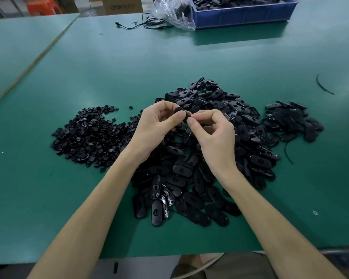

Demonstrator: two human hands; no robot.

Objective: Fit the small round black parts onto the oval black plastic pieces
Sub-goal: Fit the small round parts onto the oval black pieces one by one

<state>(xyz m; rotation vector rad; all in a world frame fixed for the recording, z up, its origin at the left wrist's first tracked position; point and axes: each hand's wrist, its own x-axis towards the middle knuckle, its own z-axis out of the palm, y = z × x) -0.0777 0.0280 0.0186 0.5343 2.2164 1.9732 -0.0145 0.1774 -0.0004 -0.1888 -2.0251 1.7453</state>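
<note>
Fingers (165,107) of left hand (155,127) and right hand (214,135) clamp one black piece (181,113); fitting looks underway; next likely calls for a firm squeeze to seat it.

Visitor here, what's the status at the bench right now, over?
Both busy: left hand and right hand up over the oval pile, fingers pinching one black piece between them. Heap of round parts at left. Nothing blocking.

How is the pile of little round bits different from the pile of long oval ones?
The round parts pile lies left; the oval pieces pile lies in the middle and spreads wider. Round parts are small discs; oval pieces are longer. Both are black, loose on the green table.
</note>
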